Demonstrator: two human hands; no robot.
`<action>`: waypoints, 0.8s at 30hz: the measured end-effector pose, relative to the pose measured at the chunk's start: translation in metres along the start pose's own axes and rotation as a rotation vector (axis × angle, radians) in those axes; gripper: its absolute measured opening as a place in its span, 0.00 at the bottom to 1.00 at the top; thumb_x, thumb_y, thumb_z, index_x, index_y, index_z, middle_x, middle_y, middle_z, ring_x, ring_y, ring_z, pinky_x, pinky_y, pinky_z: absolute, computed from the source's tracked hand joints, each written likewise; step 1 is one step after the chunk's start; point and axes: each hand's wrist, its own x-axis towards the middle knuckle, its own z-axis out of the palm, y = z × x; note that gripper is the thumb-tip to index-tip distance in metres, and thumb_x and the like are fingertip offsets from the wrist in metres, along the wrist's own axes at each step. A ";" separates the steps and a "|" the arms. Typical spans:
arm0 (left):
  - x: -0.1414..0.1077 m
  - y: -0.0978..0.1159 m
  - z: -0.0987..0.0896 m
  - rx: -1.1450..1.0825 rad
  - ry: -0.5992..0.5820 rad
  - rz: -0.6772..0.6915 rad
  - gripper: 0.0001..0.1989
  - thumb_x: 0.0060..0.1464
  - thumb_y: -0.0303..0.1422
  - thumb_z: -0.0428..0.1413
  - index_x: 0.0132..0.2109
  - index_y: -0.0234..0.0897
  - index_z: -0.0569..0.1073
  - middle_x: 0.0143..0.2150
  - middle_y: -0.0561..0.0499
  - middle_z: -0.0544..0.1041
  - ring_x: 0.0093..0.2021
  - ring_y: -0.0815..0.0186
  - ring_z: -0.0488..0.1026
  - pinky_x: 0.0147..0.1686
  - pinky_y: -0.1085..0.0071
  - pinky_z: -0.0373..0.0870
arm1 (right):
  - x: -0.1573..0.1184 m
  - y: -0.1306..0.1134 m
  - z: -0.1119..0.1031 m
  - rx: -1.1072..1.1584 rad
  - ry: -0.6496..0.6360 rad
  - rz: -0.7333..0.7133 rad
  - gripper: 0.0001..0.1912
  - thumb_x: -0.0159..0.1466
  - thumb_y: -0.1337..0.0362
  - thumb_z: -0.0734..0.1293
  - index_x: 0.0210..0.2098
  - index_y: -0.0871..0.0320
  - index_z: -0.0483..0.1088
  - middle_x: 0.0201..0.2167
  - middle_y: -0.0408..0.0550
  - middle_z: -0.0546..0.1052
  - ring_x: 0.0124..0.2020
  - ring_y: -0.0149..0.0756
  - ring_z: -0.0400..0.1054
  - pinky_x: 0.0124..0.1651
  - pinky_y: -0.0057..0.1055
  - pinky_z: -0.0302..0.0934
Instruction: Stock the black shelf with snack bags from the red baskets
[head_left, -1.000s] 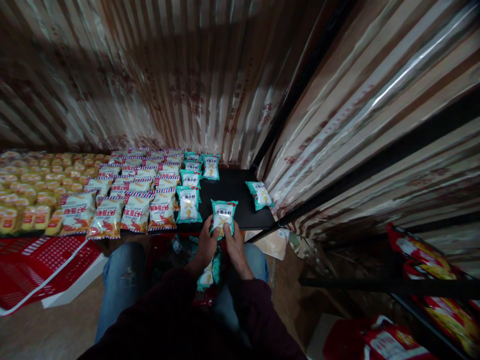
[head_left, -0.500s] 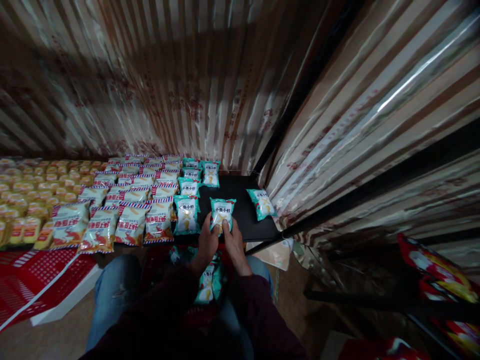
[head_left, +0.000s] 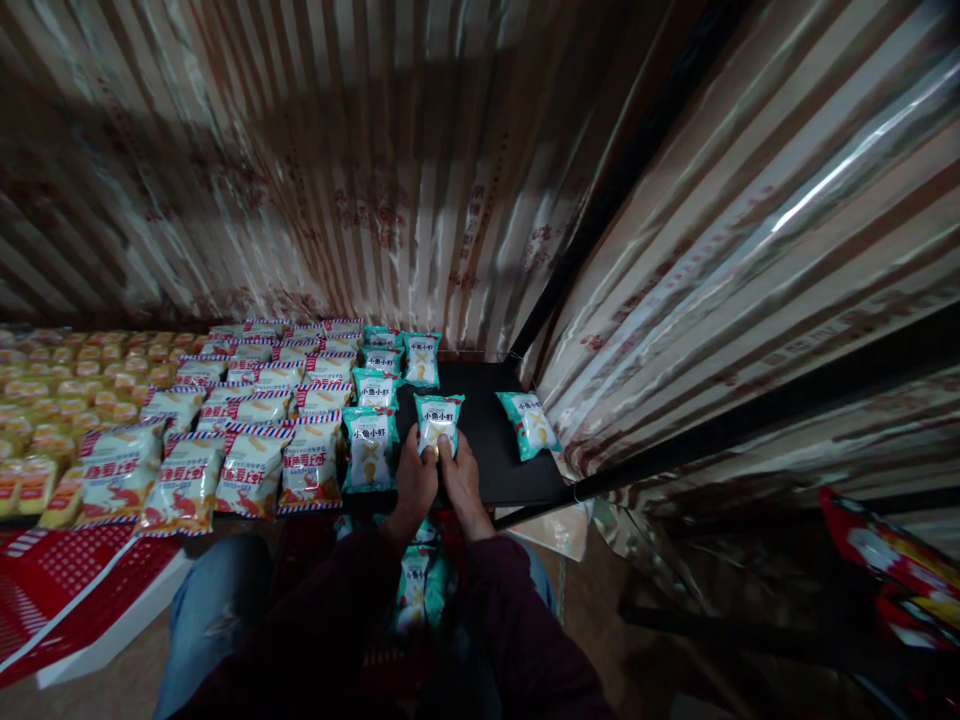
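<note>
Between both hands I hold a small teal-and-white snack bag (head_left: 438,420) upright over the black shelf (head_left: 480,430). My left hand (head_left: 416,478) grips its lower left side, and my right hand (head_left: 460,478) its lower right, the thumbs close together on the front. Just left of it, a column of matching teal bags (head_left: 370,450) stands on the shelf, with one more teal bag (head_left: 421,360) beside the column at the back. Another teal bag (head_left: 528,424) leans tilted at the shelf's right end. Below my forearms, more teal bags (head_left: 414,585) lie in a red basket, partly hidden by my sleeves.
Rows of white-and-red snack bags (head_left: 311,462) fill the shelf farther left, then many small yellow packs (head_left: 64,385). A black frame bar (head_left: 637,440) slants along the right. A red perforated basket (head_left: 67,590) sits at lower left; red packages (head_left: 885,545) are at far right.
Both hands have carried the teal bag farther back over the shelf, toward the column of teal bags. The camera view has shifted slightly.
</note>
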 end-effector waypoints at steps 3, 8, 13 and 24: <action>0.004 0.005 0.001 0.029 0.006 -0.006 0.28 0.54 0.33 0.49 0.62 0.34 0.60 0.64 0.40 0.64 0.64 0.55 0.59 0.63 0.62 0.51 | 0.006 -0.002 0.002 -0.003 -0.028 0.008 0.28 0.65 0.46 0.55 0.52 0.60 0.68 0.47 0.56 0.76 0.46 0.45 0.70 0.51 0.39 0.61; 0.008 0.014 0.001 0.194 0.014 -0.016 0.28 0.57 0.30 0.45 0.64 0.27 0.58 0.65 0.36 0.62 0.63 0.56 0.61 0.62 0.63 0.54 | 0.014 -0.006 0.004 0.001 -0.039 0.015 0.27 0.65 0.47 0.56 0.52 0.59 0.68 0.47 0.54 0.76 0.46 0.42 0.70 0.51 0.36 0.62; 0.015 0.018 0.004 0.239 0.039 0.010 0.27 0.57 0.30 0.45 0.63 0.27 0.59 0.64 0.36 0.64 0.63 0.57 0.62 0.62 0.63 0.56 | 0.022 -0.008 0.007 -0.031 -0.033 0.025 0.27 0.65 0.47 0.54 0.53 0.59 0.68 0.47 0.54 0.76 0.46 0.43 0.71 0.51 0.36 0.62; 0.036 0.022 0.012 0.307 0.085 0.070 0.25 0.59 0.32 0.43 0.62 0.32 0.60 0.62 0.39 0.67 0.62 0.60 0.64 0.61 0.66 0.58 | 0.050 -0.010 0.017 -0.054 -0.039 -0.002 0.28 0.65 0.47 0.53 0.53 0.60 0.67 0.47 0.55 0.76 0.46 0.44 0.71 0.50 0.36 0.63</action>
